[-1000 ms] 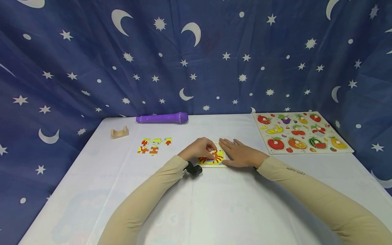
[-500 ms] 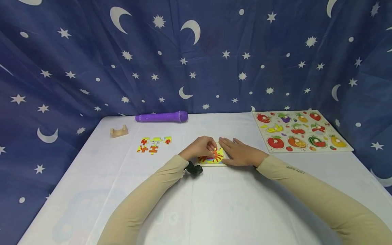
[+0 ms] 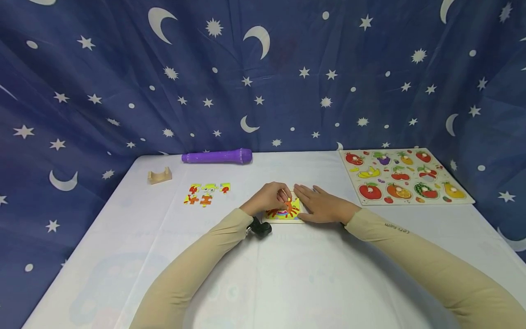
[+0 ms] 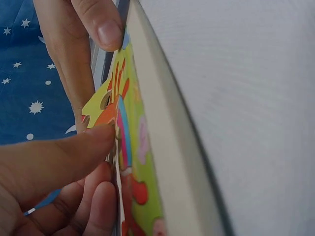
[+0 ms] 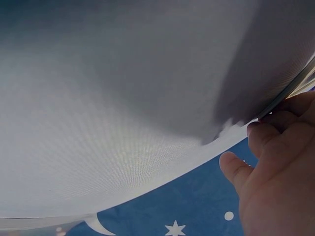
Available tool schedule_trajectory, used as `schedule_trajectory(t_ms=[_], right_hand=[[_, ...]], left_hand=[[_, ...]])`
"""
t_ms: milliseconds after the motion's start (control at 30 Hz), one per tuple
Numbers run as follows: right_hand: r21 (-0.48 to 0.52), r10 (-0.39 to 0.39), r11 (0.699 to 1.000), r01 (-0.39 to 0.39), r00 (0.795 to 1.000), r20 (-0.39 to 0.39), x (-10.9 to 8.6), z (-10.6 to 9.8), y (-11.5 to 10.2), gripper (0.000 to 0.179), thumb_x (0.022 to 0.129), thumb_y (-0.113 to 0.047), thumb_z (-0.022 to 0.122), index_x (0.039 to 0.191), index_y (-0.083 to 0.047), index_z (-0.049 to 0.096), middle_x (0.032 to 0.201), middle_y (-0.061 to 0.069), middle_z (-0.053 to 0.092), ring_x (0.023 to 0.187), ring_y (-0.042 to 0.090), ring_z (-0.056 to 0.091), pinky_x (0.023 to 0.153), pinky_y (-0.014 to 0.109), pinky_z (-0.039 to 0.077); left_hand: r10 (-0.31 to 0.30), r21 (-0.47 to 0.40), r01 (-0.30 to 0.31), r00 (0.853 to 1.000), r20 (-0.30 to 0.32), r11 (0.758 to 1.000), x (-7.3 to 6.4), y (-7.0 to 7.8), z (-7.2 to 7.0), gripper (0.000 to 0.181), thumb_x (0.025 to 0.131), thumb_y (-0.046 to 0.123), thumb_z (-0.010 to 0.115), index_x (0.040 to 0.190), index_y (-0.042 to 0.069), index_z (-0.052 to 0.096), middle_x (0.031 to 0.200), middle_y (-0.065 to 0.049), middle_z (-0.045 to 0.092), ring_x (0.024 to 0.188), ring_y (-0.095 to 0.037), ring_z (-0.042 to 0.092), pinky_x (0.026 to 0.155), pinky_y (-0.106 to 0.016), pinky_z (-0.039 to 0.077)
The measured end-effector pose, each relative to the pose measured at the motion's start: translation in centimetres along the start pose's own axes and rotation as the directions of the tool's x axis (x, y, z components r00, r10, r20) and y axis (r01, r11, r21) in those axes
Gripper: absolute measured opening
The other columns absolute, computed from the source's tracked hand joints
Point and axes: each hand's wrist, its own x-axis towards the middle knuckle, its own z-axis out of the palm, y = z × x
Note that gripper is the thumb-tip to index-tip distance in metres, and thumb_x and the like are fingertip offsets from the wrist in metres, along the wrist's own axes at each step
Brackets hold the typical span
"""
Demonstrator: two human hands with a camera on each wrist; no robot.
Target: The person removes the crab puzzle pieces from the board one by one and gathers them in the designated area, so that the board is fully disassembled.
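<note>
A small framed jigsaw puzzle (image 3: 283,218) with a red-orange crab and a rainbow on yellow lies mid-table. Over its left part is my left hand (image 3: 269,198), thumb and fingers pinching a yellow-and-orange puzzle piece (image 4: 104,105). In the left wrist view this piece stands tilted against the picture, by the rainbow. My right hand (image 3: 324,205) lies with fairly straight fingers along the right side of the frame, its thumb at the near right corner. To the left, several loose crab puzzle pieces (image 3: 206,199) lie in two rows.
A purple toy microphone (image 3: 217,156) lies at the back edge, left of middle. Left of it stands a small wooden cradle-shaped block (image 3: 160,176). A fruit knob puzzle board (image 3: 404,178) lies at the back right. Behind the table hangs a blue starry curtain (image 3: 287,91).
The left fingers have shifted slightly over the crab picture, showing more of the rainbow. The right hand stays in place on the frame.
</note>
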Motion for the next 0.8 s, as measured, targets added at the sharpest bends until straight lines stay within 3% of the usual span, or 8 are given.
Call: schedule_trajectory(t_ms=[800], right_hand=[[0.003, -0.002, 1.0, 0.002, 1.0, -0.008, -0.04, 0.07, 0.0, 0.079, 0.095, -0.049, 0.042, 0.15, -0.002, 0.011, 0.159, 0.012, 0.01, 0.146, 0.027, 0.012, 0.116, 0.053, 0.011]], left_hand=[[-0.025, -0.033, 0.024, 1.0, -0.015, 0.999, -0.15, -0.12, 0.2, 0.02, 0.078, 0.0, 0.073, 0.098, 0.001, 0.07, 0.084, -0.008, 0.066, 0.07, -0.007, 0.055, 0.065, -0.015, 0.047]])
